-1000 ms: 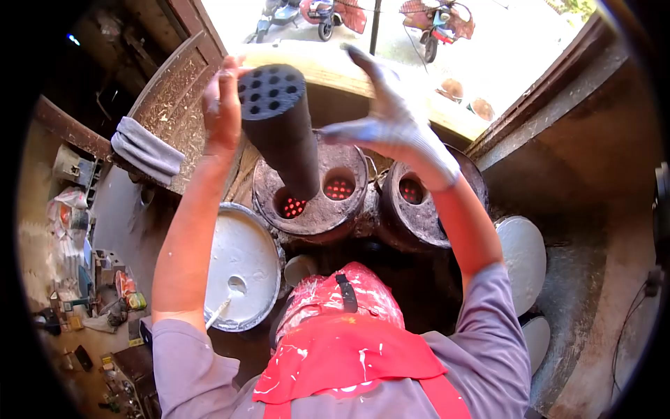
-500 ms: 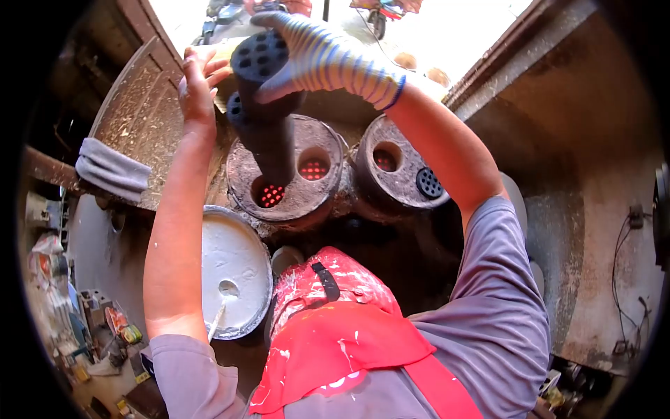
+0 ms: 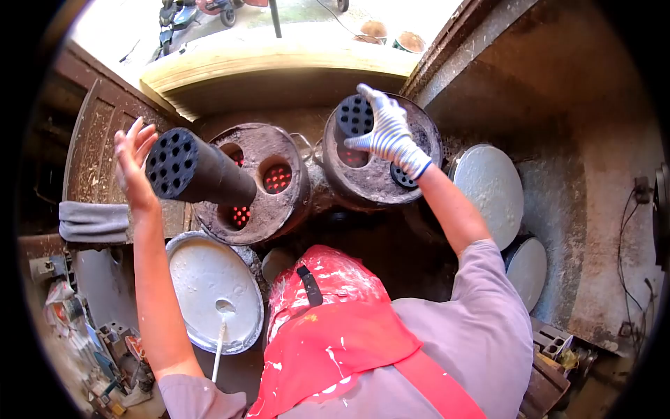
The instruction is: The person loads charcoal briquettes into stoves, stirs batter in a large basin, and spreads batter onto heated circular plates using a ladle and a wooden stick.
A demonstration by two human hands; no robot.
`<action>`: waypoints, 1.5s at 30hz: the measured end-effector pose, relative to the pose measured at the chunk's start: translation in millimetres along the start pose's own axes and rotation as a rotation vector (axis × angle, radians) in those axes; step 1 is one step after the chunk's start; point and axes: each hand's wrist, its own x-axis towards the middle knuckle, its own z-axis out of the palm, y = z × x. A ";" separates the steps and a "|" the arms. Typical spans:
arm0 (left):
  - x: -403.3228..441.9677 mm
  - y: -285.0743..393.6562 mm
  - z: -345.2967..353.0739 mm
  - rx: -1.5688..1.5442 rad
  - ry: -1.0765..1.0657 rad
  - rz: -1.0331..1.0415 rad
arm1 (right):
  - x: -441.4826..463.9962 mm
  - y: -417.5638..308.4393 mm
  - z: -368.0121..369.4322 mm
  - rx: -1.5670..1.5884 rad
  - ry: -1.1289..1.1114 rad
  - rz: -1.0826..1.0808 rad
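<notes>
My right hand [image 3: 387, 129], in a striped glove, is closed around a black honeycomb coal briquette [image 3: 354, 114]. It holds the briquette above a glowing hole [image 3: 354, 156] in the right round stove [image 3: 363, 187]. Another briquette [image 3: 403, 175] fills a hole nearer me. My bare left hand [image 3: 132, 164] is open, fingers stretched, beside a tall black column of coal briquette [image 3: 209, 171]; whether it touches is unclear. The column's far end rests on the left round stove [image 3: 279, 216], where red coals [image 3: 277, 179] show in several holes.
A round tub of whitish liquid [image 3: 202, 272] with a stick [image 3: 220, 349] stands below the left stove. Pale round lids [image 3: 488, 195] lean along the right wall. A grey cloth [image 3: 94, 221] hangs at left. A yellowish ledge [image 3: 279, 56] runs behind the stoves.
My gloved right hand has carried a briquette from above the left stove to the right stove. My left hand has moved left and down, and the camera view has shifted.
</notes>
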 end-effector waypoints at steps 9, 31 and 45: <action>-9.4 18.4 9.5 0.076 0.031 -0.033 | -34.6 75.7 82.9 -0.003 -0.127 0.118; -9.0 8.5 4.6 -0.001 0.047 0.006 | 5.8 0.3 80.6 0.033 -0.034 0.049; -10.8 9.0 -3.8 -0.154 0.090 0.064 | 60.5 -259.4 19.4 0.117 -0.303 -0.530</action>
